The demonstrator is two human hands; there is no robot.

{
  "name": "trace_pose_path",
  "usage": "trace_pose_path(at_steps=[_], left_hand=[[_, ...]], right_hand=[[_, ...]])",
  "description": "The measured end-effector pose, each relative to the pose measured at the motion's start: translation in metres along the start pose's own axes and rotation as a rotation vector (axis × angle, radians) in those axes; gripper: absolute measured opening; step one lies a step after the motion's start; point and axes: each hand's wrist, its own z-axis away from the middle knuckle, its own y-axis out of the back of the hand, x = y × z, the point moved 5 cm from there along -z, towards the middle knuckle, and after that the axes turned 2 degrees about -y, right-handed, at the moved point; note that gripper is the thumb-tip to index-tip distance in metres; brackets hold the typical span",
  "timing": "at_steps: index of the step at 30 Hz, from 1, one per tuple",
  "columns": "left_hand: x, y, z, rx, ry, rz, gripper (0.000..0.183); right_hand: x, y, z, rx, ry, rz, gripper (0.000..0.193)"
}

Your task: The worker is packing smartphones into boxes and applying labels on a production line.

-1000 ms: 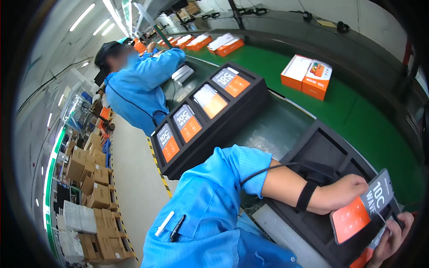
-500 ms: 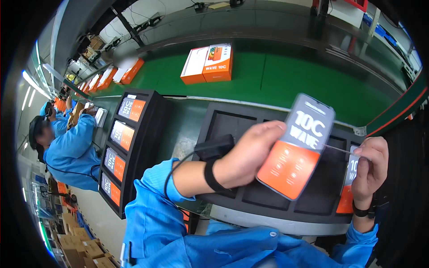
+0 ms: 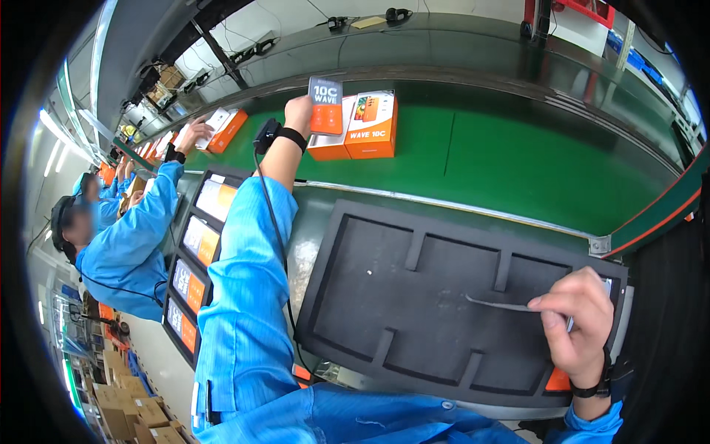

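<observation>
Watching remotely, I see the left hand (image 3: 298,112) hold the grey-and-orange phone (image 3: 325,108) by its edge over the orange-white box (image 3: 372,138) on the green belt (image 3: 510,148); whether they touch is unclear. The right hand (image 3: 578,314) pinches a thin strip (image 3: 499,304) over the black tray (image 3: 316,334). Slackening left fingers could drop the phone.

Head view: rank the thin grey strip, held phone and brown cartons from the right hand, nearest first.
1. Thin grey strip, in the right hand
2. Held phone, in the left hand
3. Brown cartons, at far lower left
</observation>
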Motion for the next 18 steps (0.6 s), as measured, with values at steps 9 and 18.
trace_pose_path(at_steps=[9,18], left_hand=[[-0.070,-0.026,-0.057,-0.153,0.136,-0.332,0.037],[0.008,-0.173,0.122,-0.307,-0.456,-1.358,0.093]], right_hand=[[0.005,-0.003,0.000,-0.031,-0.052,-0.046,0.015],[0.002,0.002,-0.004,-0.039,-0.076,-0.054,0.016]])
